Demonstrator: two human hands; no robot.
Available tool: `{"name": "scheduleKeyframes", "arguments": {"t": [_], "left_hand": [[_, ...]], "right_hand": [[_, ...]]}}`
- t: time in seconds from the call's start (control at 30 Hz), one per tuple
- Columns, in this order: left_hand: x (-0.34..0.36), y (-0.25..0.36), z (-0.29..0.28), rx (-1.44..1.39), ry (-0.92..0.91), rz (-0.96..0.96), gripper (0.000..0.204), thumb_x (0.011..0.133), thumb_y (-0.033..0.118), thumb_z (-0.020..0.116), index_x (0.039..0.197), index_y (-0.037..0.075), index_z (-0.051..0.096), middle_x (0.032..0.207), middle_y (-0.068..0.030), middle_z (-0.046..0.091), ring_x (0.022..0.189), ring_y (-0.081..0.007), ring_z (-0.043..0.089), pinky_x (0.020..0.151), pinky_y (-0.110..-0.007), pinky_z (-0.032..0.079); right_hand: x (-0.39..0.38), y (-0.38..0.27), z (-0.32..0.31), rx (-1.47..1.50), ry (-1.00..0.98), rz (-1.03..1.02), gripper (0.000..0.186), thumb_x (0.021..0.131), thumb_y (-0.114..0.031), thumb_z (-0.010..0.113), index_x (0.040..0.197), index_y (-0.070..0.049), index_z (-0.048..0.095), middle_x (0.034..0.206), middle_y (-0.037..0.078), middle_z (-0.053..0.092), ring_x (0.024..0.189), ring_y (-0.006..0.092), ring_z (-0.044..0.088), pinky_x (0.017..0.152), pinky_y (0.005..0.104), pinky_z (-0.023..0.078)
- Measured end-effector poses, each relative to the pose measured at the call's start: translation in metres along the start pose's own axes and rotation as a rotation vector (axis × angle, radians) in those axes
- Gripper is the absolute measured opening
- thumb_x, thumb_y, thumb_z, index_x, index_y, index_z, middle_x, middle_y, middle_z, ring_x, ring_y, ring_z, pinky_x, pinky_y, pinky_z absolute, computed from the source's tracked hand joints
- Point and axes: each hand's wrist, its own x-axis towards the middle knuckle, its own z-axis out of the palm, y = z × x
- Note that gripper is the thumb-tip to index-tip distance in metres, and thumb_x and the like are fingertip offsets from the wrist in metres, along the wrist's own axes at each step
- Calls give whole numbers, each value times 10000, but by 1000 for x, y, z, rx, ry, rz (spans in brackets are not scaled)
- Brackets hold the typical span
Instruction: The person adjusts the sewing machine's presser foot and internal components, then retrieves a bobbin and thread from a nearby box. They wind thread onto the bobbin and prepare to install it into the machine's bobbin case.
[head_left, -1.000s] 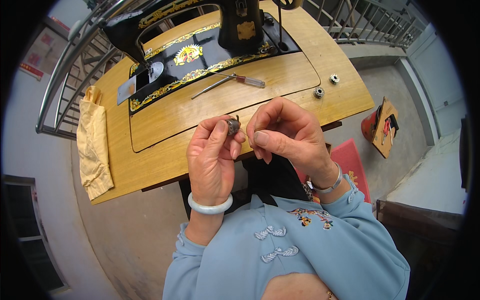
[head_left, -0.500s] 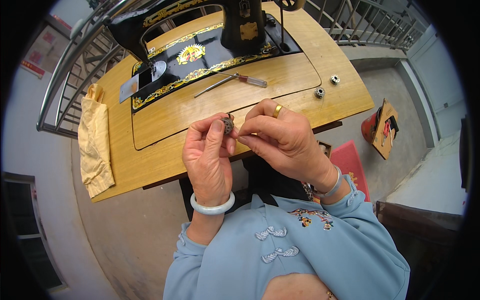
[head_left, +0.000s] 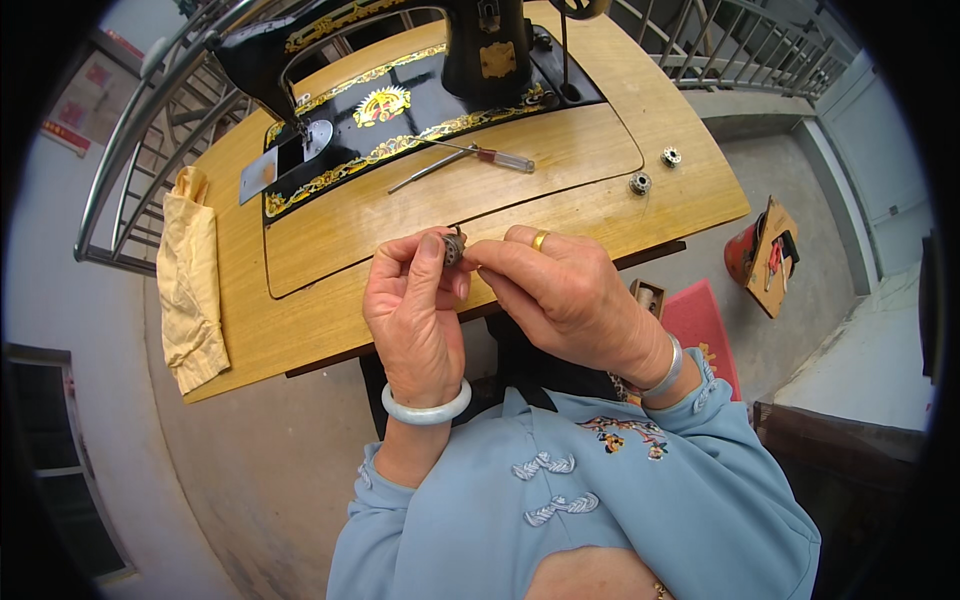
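A small, dark metal bobbin case [head_left: 454, 249] with holes in its face is pinched between the thumb and fingers of my left hand [head_left: 410, 310], above the front edge of the wooden sewing table [head_left: 330, 310]. My right hand [head_left: 570, 295] is beside it on the right, its thumb and index finger closed together and their tips close against the case. Whatever those tips hold, perhaps a thread, is too fine to make out. Two metal bobbins, a nearer one [head_left: 640, 183] and a farther one [head_left: 671, 157], lie on the table's right side.
Behind my hands stands a black sewing machine [head_left: 490, 60]. A screwdriver [head_left: 510, 161] crosses a slim metal tool [head_left: 430, 171] before it. Yellow cloth [head_left: 190, 290] drapes the left edge. Right of the table are a red bucket [head_left: 738, 256], a board [head_left: 772, 285] and a red seat [head_left: 700, 325].
My right hand has turned slightly, and its fingertips have moved left, closer to the bobbin case. The left hand keeps its grip almost unmoved.
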Motion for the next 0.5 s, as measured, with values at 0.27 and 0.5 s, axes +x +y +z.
{"name": "scheduleKeyframes", "arguments": {"t": [0.27,0.5], "left_hand": [[0,4,-4,-17,-68,-83,107,1014,115,611,1031,9,615,992,-112,702,766,-124,603,651,-247,464],[3,11,-5,-55,-108,-225,132,1015,121,603,1034,-7,627,966,-108,692,720,-108,583,533,-193,435]], "right_hand": [[0,-1,-10,-114,-17,-75,186,779,-9,694,957,-48,659,725,54,558,647,219,616,533,335,503],[0,-1,-16,-201,-60,-118,146,782,-56,700,922,-45,657,730,41,541,644,192,607,510,319,498]]}}
